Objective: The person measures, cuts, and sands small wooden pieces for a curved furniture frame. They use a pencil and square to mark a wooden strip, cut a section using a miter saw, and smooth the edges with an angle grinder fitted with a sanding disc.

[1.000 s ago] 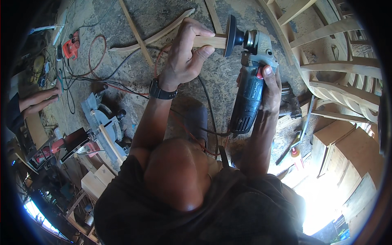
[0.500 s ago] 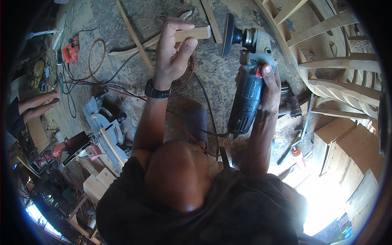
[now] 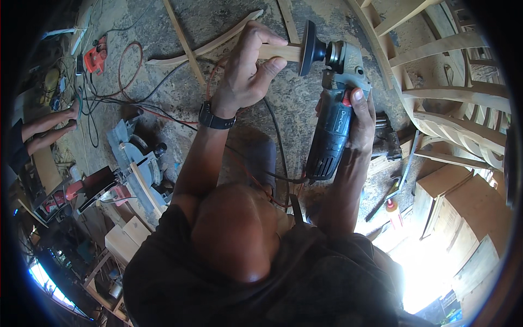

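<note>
My left hand (image 3: 251,71) grips a short light wooden strip (image 3: 280,53) between thumb and fingers, its free end pointing right. My right hand (image 3: 360,117) is wrapped round the dark teal body of an angle grinder (image 3: 331,125), thumb by its red switch. A black round disc (image 3: 309,49) is fitted on the grinder's head and stands on edge. The strip's right end meets the disc's face or lies just behind its rim; I cannot tell which. From the grinder's rear a dark cord (image 3: 283,179) runs left. Whether the disc spins is not visible.
Loose wooden strips (image 3: 188,46) lie on the worn floor ahead. Cords and an orange tool (image 3: 96,56) are at the far left, near another person's legs (image 3: 49,124). A mitre saw (image 3: 143,158) stands left. Curved wooden frames (image 3: 457,92) and a wooden cabinet (image 3: 463,204) fill the right.
My left hand has moved right and slightly down with the wooden strip, bringing its end to the disc. The grinder has barely shifted in my right hand.
</note>
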{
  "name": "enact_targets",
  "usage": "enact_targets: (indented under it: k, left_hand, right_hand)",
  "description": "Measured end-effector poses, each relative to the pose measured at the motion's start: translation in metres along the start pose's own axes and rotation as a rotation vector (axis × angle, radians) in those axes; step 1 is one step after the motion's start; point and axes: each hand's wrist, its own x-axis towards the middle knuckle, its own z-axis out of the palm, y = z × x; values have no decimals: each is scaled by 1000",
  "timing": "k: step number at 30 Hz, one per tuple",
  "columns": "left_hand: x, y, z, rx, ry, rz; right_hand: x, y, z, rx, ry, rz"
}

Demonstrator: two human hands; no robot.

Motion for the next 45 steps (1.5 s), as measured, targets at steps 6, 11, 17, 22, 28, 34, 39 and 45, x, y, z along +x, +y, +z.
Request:
enact_targets:
  k: [6, 11, 17, 22, 28, 34, 39, 45]
  left_hand:
    - [-1, 1, 0, 20, -2, 15]
    - [-1, 1, 0, 26, -25, 16]
    - [-3, 6, 8, -461, 299, -372]
    - [9, 10, 2, -900, 618, -570]
    - [7, 8, -8, -930, 864, -879]
    - [11, 17, -6, -1001, 706, -695]
    - [2, 4, -10, -1135, 525, -494]
    - [15, 15, 5, -1058, 451, -396]
  right_hand:
    - [0, -2, 2, -29, 11, -9]
    - [1, 0, -1, -26, 11, -9]
    - [13, 20, -20, 103, -5, 81]
    - [29, 73, -44, 437, -70, 226]
    - [56, 140, -75, 687, -79, 335]
    - [63, 161, -92, 613, -39, 341]
    - [36, 155, -94, 380, -16, 519]
    - [30, 145, -78, -466, 168, 284]
